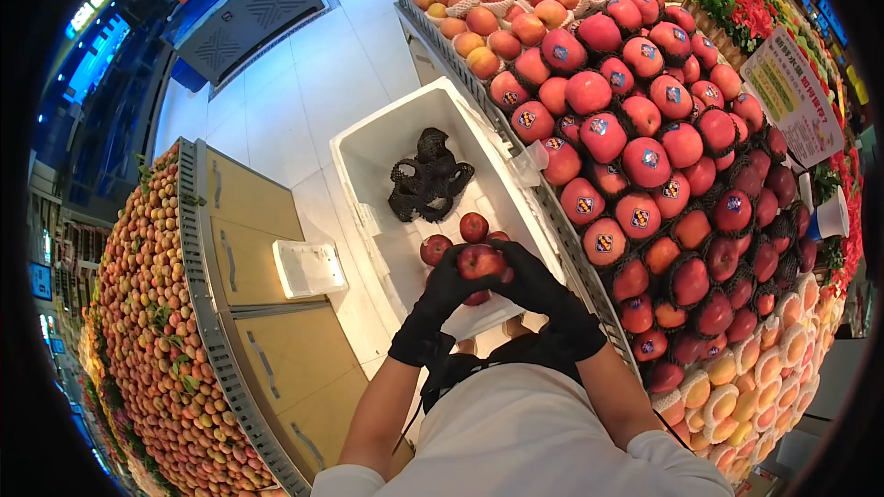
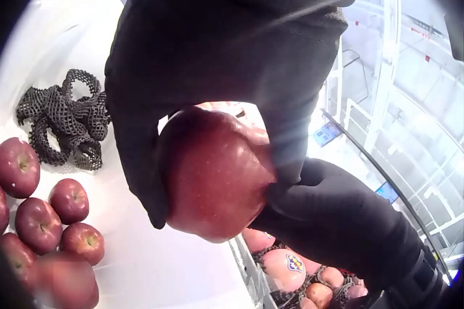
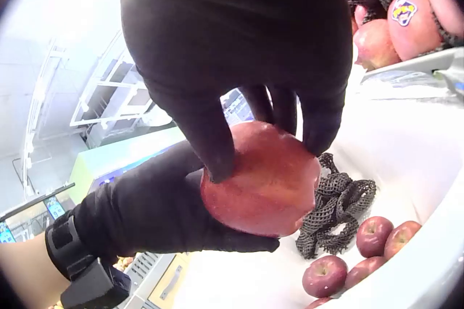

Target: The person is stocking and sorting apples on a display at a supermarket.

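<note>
Both hands wear black gloves and hold one red apple (image 1: 481, 262) between them, above the near end of a white foam box (image 1: 361, 212). In the left wrist view the left hand (image 2: 210, 55) has thumb and fingers curled round the apple's sides. The right hand (image 3: 246, 48) grips it from above in the right wrist view, fingertips against its skin. Under the hands, several loose red apples (image 2: 38, 225) lie on the box floor. Farther along the box sits a heap of black foam netting (image 1: 430, 175).
On the right, a sloping stand is piled with large stickered apples (image 1: 647, 158) and peach-like fruit in white nets. At the left, small round fruit (image 1: 170, 313) fills a display over yellow drawers (image 1: 262, 253). A small white foam tray (image 1: 308, 269) juts out beside the drawers.
</note>
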`<state>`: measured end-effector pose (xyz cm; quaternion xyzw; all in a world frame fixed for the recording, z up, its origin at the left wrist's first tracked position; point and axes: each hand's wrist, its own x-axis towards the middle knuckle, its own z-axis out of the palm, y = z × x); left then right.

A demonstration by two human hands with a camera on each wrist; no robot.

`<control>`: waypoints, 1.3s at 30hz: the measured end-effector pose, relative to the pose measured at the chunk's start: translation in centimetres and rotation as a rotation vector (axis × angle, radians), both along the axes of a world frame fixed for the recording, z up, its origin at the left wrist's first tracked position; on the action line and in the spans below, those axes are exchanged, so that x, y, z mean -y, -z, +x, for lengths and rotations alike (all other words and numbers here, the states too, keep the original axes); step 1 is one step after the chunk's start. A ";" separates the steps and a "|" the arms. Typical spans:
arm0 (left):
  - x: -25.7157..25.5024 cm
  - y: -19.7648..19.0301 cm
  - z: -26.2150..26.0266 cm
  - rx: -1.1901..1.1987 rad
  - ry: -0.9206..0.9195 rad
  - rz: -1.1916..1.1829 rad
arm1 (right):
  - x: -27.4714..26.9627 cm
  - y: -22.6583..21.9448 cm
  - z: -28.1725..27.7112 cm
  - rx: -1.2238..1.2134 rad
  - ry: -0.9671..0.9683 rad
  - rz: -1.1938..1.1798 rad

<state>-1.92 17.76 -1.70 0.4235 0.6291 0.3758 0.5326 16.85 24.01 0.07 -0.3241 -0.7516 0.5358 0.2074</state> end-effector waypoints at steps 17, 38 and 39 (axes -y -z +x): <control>-9.6 7.1 -3.6 -0.378 -0.152 0.185 | -1.8 3.6 1.3 0.134 0.003 -0.381; -19.0 22.6 -5.1 -0.304 -0.037 0.262 | -3.8 5.6 0.1 0.338 0.093 -0.423; -19.2 23.3 -5.0 -0.304 -0.039 0.266 | -3.6 5.9 0.2 0.351 0.102 -0.433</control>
